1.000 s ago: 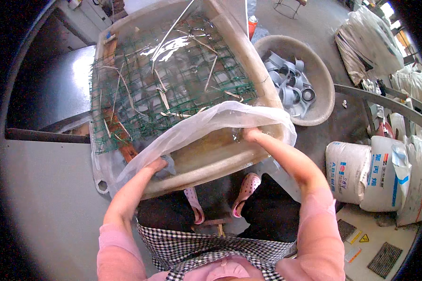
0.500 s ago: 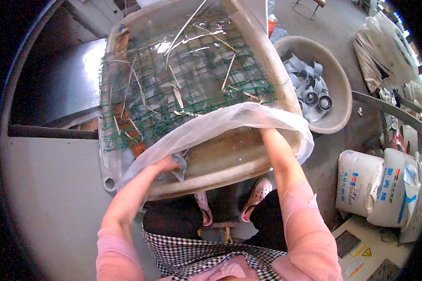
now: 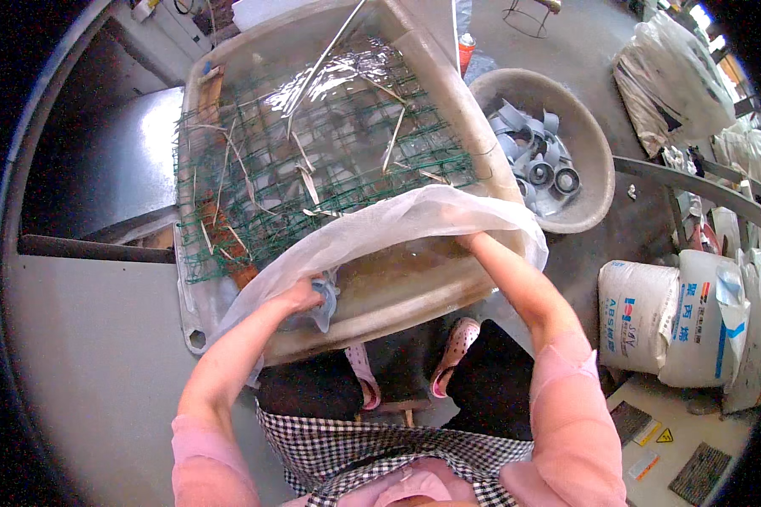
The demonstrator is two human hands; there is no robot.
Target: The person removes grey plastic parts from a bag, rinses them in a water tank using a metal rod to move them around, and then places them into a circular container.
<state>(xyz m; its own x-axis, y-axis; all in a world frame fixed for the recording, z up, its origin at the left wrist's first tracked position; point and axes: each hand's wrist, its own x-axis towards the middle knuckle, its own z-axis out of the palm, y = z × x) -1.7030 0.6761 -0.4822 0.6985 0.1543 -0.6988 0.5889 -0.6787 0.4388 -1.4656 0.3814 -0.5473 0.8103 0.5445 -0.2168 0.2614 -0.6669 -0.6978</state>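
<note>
My left hand (image 3: 299, 296) has its fingers closed round a grey plastic fitting (image 3: 326, 306) with a curved wall, inside the near left of a white translucent bag (image 3: 372, 213). The bag's mouth is spread in an arc over the near end of a large tan tub (image 3: 461, 291). At the right side of that mouth, my right hand (image 3: 458, 221) reaches under the film; it shows only dimly and its fingers are hidden. Green wire mesh (image 3: 330, 156) lies in the tub's water beyond both hands, with pale strips tied to it and pale shapes below.
A round tub (image 3: 600, 177) of grey plastic fittings (image 3: 537, 156) stands to the right. Beyond it are a metal rail (image 3: 685, 173) and full white sacks (image 3: 638, 317). A grey panel (image 3: 93, 329) lies left of the big tub. A wooden board (image 3: 216, 224) runs along its left inside.
The view has shifted slightly. My right forearm slants more, its elbow farther right, and my right hand now shows faintly through the film. The left hand still holds the grey fitting.
</note>
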